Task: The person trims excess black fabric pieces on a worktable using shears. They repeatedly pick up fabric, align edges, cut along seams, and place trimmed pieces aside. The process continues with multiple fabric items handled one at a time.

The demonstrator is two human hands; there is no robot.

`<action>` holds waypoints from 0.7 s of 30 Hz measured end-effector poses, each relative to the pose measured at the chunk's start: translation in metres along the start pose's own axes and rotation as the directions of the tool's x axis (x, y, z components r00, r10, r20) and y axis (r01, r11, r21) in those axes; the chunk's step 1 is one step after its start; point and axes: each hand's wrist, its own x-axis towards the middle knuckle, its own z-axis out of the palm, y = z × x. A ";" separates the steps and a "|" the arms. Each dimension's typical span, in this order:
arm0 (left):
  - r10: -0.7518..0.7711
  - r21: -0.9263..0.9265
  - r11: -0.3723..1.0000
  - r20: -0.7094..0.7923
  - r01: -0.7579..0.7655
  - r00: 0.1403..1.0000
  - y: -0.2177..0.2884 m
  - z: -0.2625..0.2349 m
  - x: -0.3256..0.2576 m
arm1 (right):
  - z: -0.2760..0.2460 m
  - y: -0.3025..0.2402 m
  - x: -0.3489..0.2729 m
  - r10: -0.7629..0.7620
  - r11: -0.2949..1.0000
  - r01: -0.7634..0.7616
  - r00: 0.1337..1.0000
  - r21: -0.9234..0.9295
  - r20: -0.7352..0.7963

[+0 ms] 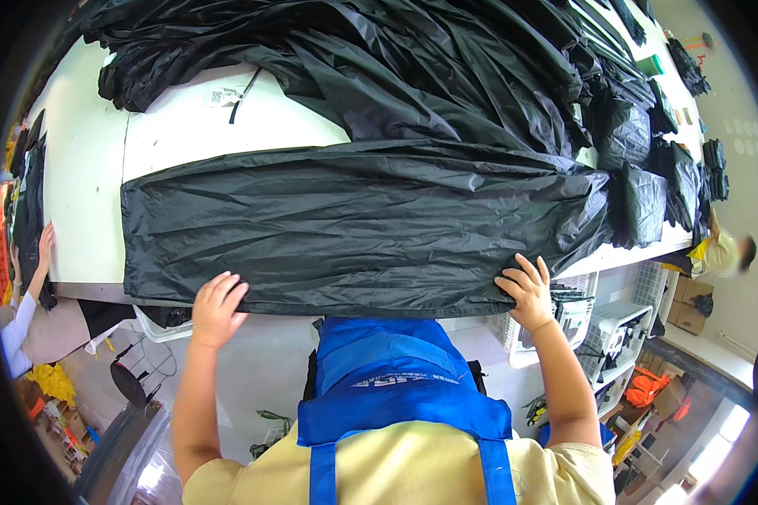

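Observation:
A long folded piece of thin, shiny black fabric (354,227) lies across the table in front of me, wrinkled along its length. Its near edge hangs slightly over the table's front edge. At the near left part of that edge, my left hand (216,311) has its fingers over the fabric, with the thumb low at the rim. My right hand (528,295) grips the same edge near its right end, fingers bent on top and thumb hidden. Behind it, a large loose heap of black fabric (413,76) touches the folded piece.
The white table (80,194) carries folded black bundles (644,202) at the right and a paper label (225,98). Wire baskets (615,332) stand below on the right. A co-worker's hand (45,244) reaches in at the left; another person (720,252) is at the far right.

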 end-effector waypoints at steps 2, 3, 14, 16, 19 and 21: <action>-0.094 0.021 0.995 -0.020 0.095 0.995 -0.019 -0.007 -0.011 | -0.024 0.007 0.004 -0.001 0.990 -0.010 0.997 0.141 0.081; -0.163 0.055 0.985 -0.036 0.165 0.986 -0.031 -0.012 -0.015 | -0.031 0.013 0.008 0.007 0.983 -0.037 0.986 0.182 0.164; -0.588 0.265 0.786 0.044 0.558 0.807 -0.192 -0.071 -0.083 | -0.053 0.037 0.048 -0.038 0.979 -0.026 0.951 0.200 0.307; -0.645 0.102 0.764 0.164 0.638 0.746 -0.221 -0.080 -0.094 | -0.058 0.030 0.057 -0.033 0.994 -0.008 0.928 0.109 0.371; -0.720 -0.239 0.522 0.391 0.819 0.573 -0.252 -0.096 -0.095 | -0.062 0.030 0.064 -0.033 0.999 0.015 0.888 0.043 0.458; -0.749 -0.410 0.302 0.456 0.860 0.480 -0.258 -0.105 -0.094 | -0.063 0.039 0.068 -0.030 0.998 -0.005 0.875 0.070 0.483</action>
